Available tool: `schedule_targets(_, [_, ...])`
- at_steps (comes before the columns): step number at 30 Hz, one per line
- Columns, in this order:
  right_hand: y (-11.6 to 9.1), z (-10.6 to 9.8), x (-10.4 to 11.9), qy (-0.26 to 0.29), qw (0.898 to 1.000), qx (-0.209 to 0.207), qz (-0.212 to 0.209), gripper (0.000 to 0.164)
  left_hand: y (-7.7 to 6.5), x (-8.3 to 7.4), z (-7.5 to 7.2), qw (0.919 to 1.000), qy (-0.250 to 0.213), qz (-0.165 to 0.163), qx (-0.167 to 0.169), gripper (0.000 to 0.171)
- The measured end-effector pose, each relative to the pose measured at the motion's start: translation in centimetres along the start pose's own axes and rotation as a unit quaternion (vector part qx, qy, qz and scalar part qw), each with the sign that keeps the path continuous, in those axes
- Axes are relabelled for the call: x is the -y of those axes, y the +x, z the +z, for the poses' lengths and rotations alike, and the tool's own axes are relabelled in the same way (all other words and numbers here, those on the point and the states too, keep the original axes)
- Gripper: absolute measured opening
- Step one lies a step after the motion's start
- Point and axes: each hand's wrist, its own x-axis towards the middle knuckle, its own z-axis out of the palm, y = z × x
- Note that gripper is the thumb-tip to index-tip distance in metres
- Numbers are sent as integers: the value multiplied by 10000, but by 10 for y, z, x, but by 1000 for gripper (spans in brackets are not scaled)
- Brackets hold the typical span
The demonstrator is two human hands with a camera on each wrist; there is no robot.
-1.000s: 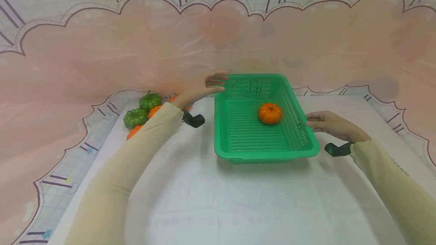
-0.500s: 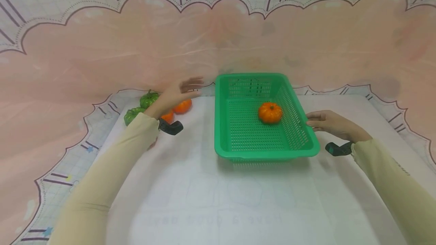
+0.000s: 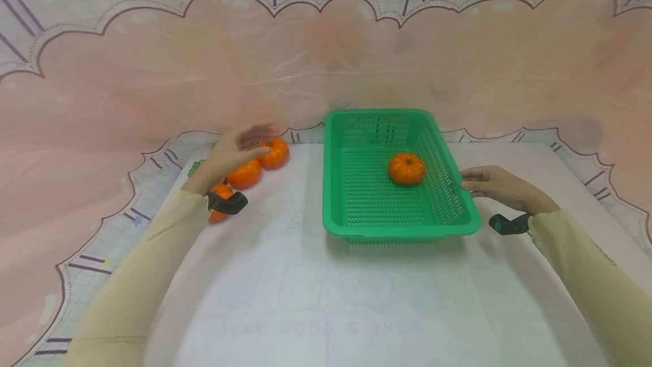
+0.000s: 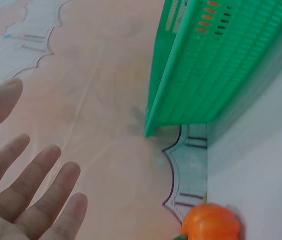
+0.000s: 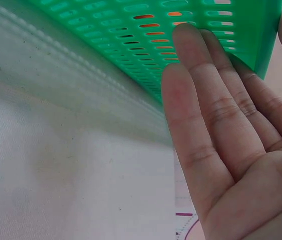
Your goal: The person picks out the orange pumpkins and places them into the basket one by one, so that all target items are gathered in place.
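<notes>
My left hand [image 3: 231,149] hovers over a group of small pumpkins at the table's left, holding nothing, its fingers spread in the left wrist view. Around it are orange pumpkins: one [image 3: 275,153] by the fingertips, another [image 3: 244,175] below the hand, and a third [image 3: 221,201] partly behind the wrist strap. Green pumpkins [image 3: 194,168] are mostly hidden behind the hand. A green slotted plastic basket [image 3: 333,186] stands right of centre with one orange pumpkin [image 3: 406,169] inside. My right hand [image 3: 501,188] rests nearly straight fingers against the basket's right side, beneath the rim.
A white table [image 3: 326,293] carries everything. Behind it hangs a pink patterned cloth [image 3: 326,67] with scalloped edges, close to the basket's far side. Each wrist wears a black strap mount [image 3: 227,203].
My left hand has moved left and slightly down, away from the basket's left rim to over the pumpkins, uncovering the orange ones. My right hand stays by the basket.
</notes>
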Motion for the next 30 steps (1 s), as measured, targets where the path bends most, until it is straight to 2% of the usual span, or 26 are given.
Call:
schedule_targets(4, [0,0,-1,17,10000,-11,5,57,-11,4,-6,9998,-78,-131,-99,60])
schedule_targets(8, [0,0,-2,18,10000,0,-48,57,-23,13,-13,9985,307,-377,-261,64])
schedule_targets(13, [0,1,-3,9,10000,-26,-23,57,-36,27,-18,9964,652,-362,-403,60])
schedule_targets(15, [0,1,-3,-6,10000,-41,4,57,-41,32,-20,9966,633,-315,-414,59])
schedule_targets(20, [-1,2,-1,-35,10000,-23,-23,56,-52,45,-22,9964,586,-432,-427,62])
schedule_targets(30, [-1,1,0,26,10000,-53,-38,56,-68,60,-23,9910,748,-860,-701,69])
